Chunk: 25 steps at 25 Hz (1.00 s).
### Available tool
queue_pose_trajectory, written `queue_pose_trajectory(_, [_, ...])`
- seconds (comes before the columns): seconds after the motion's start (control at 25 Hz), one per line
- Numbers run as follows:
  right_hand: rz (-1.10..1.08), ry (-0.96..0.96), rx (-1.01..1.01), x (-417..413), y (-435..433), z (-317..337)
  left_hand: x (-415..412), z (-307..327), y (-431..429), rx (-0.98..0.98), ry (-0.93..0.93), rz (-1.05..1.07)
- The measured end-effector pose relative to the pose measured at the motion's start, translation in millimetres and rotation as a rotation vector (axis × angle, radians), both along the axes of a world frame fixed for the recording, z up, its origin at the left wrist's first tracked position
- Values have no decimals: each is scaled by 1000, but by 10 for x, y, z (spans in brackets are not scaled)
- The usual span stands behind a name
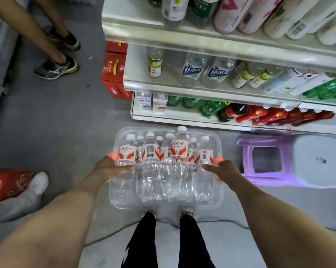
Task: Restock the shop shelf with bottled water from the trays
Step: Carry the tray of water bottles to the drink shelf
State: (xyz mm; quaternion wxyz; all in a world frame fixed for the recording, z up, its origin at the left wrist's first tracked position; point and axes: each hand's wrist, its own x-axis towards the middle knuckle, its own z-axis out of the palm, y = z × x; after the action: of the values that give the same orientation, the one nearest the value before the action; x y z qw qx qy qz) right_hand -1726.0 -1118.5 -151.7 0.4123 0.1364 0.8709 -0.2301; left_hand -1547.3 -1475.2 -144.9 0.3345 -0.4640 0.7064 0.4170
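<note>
On the head camera I see my left hand point(113, 169) and right hand point(224, 172) each clasped around one end of the clear plastic tray point(122, 132), beside its orange handles point(219, 164), with thumbs laid along the near wall. The tray is packed with upright water bottles point(179, 147) bearing red-and-white labels, and hangs between my hands above my shoes point(148, 213), just in front of the shelf point(182, 88). A purple stool point(269, 161) stands on the floor to the right.

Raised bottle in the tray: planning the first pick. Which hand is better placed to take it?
Probably the right hand. Both hands hold the tray, but the raised bottle stands right of centre, nearer the right hand than the left hand.
</note>
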Motion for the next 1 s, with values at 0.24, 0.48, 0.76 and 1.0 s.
queue_pose_trajectory(0.24, [-7,56,38,174,27,19,10,-16,83,26,-3,-54])
queue_pose_trajectory(0.48, [133,111,76,342,64,196,-95,65,179,-176,-67,-205])
queue_pose_trajectory(0.76, [185,367,216,484,676,1204,-829,1093,1044,-549,313,-469])
queue_pose_trajectory(1.0, [74,781,423,970,2189,2811,-1338,2733,3043,-472,906,-839])
